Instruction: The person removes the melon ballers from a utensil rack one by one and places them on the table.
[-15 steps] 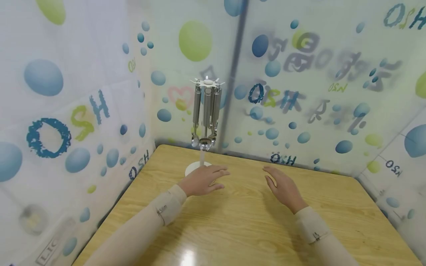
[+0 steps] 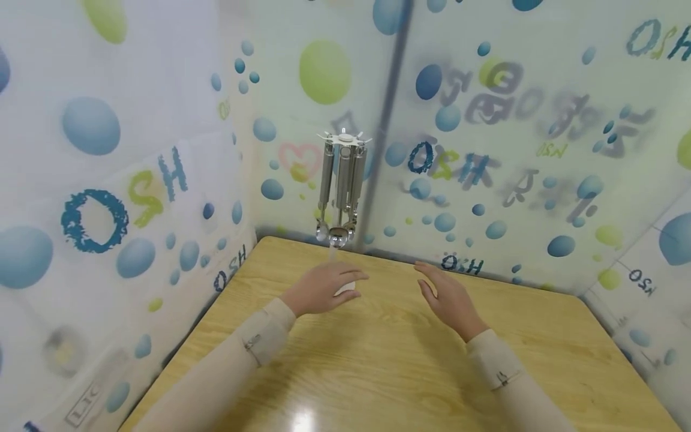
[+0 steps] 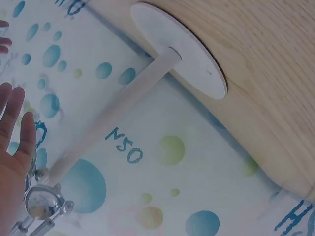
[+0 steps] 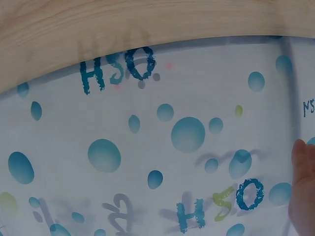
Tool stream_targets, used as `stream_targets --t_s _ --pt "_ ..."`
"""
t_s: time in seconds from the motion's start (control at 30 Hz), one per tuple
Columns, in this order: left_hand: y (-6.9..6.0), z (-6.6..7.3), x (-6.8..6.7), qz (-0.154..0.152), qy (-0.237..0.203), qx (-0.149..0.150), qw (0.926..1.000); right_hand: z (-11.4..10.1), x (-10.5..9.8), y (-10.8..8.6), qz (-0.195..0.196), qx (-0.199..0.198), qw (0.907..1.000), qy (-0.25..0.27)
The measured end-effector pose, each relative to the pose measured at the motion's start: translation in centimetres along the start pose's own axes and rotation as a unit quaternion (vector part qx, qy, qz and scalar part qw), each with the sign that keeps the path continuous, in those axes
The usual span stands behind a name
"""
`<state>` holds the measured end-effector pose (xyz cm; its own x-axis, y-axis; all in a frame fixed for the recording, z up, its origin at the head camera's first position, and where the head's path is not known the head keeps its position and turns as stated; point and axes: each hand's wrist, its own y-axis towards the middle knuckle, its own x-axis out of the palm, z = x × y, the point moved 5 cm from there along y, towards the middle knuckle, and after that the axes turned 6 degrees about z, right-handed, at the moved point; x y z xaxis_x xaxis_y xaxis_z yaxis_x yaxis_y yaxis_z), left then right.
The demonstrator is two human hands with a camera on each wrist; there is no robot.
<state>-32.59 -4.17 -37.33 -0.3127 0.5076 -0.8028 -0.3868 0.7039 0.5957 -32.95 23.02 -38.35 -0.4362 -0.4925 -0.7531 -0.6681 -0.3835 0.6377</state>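
A white utensil stand [image 2: 345, 139] rises from the back of the wooden table, with several shiny metal kitchen utensils [image 2: 342, 180] hanging bowl-down around its pole. My left hand [image 2: 324, 288] is in front of the stand's foot, fingers extended and nothing held; it covers most of the round base. In the left wrist view, the white base [image 3: 197, 69], the pole [image 3: 118, 108] and a rounded metal bowl [image 3: 44, 201] show beside the left hand [image 3: 12, 162]. To the right, my right hand [image 2: 450, 300] hovers over the table with relaxed fingers, holding nothing. Its edge [image 4: 302, 187] enters the right wrist view.
The wooden table [image 2: 378, 384] has a pale grain and a rounded back corner. Wall sheets [image 2: 464, 204] printed with blue and green dots and letters stand close behind and at both sides of it.
Both hands have shifted slightly left relative to the stand, and the left hand now hides more of its base. The head view has turned a little. The stand remains in place.
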Motion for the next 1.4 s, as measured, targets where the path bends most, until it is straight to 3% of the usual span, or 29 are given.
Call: stream_targets --t_s 0.13,0.27,0.47,0.67,0.87,1.03,1.27,1.4 --pt "-0.1 -0.2 -1.7 0.022 -0.017 -0.001 0.9996 -1.0 0.2 1.1 0.002 -0.001 0.9999 0.017" --pt "-0.3 -0.7 -3.5 0.064 -0.039 0.000 0.9972 -2.2 0.4 2.4 0.009 -0.008 0.9993 0.034" --pt "-0.8 -1.6 -5.7 0.134 -0.023 0.004 0.9906 -3.9 1.0 4.4 0.021 -0.027 0.9975 0.063" --pt "-0.9 -2.7 -8.5 0.179 -0.014 -0.015 0.9835 -4.9 1.4 6.1 0.028 -0.035 0.9957 0.081" --pt "-0.7 -4.0 -10.9 0.217 0.021 -0.060 0.9741 -6.1 1.2 7.8 0.039 -0.046 0.9925 0.107" --pt "-0.3 -5.1 -12.4 0.235 0.027 -0.093 0.9672 -7.2 1.0 9.4 0.039 -0.039 0.9913 0.120" --pt "0.3 -6.4 -13.8 0.236 0.015 -0.116 0.9646 -8.7 0.9 10.9 0.035 -0.034 0.9865 0.156" --pt "1.2 -7.1 -14.8 0.238 0.004 -0.125 0.9632 -9.0 0.6 11.8 0.053 -0.037 0.9834 0.170"
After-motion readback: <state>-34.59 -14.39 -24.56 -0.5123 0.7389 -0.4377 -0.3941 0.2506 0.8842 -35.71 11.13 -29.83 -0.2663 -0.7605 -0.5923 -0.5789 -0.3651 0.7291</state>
